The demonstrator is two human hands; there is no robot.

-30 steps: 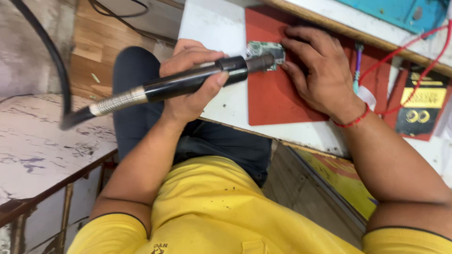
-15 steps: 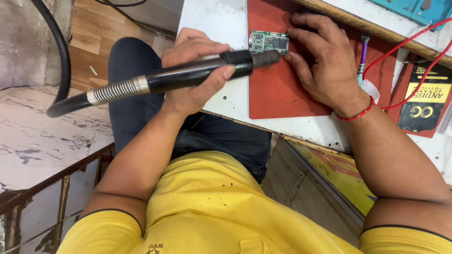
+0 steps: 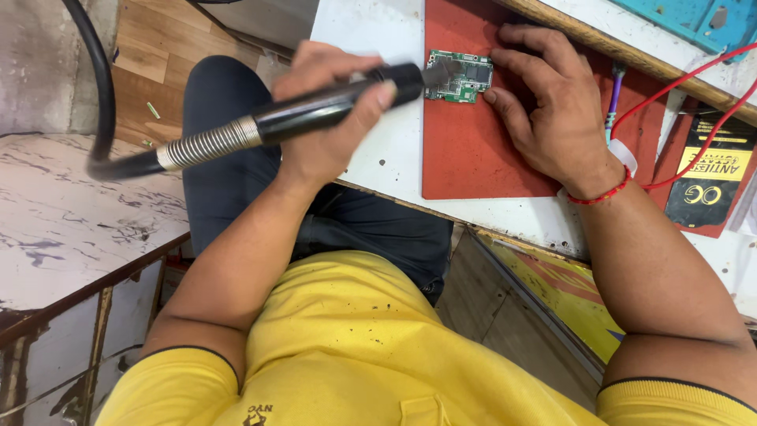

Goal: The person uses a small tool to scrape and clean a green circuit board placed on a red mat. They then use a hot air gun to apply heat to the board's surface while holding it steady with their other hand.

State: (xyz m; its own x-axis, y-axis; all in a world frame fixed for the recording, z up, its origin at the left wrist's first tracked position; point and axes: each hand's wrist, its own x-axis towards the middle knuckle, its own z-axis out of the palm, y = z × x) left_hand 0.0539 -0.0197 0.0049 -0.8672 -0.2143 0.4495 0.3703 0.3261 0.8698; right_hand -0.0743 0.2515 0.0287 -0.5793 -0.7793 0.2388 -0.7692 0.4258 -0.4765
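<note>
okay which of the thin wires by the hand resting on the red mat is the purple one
The short purple wire running straight down just beside the right hand. The red wires are longer and curve away toward the black packet.

The black handheld tool's tip (image 3: 441, 75) was blurred, hiding the near edge of the small green circuit board (image 3: 465, 79). The thick black hose (image 3: 98, 87) ran off the top edge.

A green board (image 3: 460, 76) is seen on a red mat (image 3: 473, 150); beside it, a black handpiece (image 3: 331, 109); below, a yellow shirt (image 3: 347, 347).
</note>
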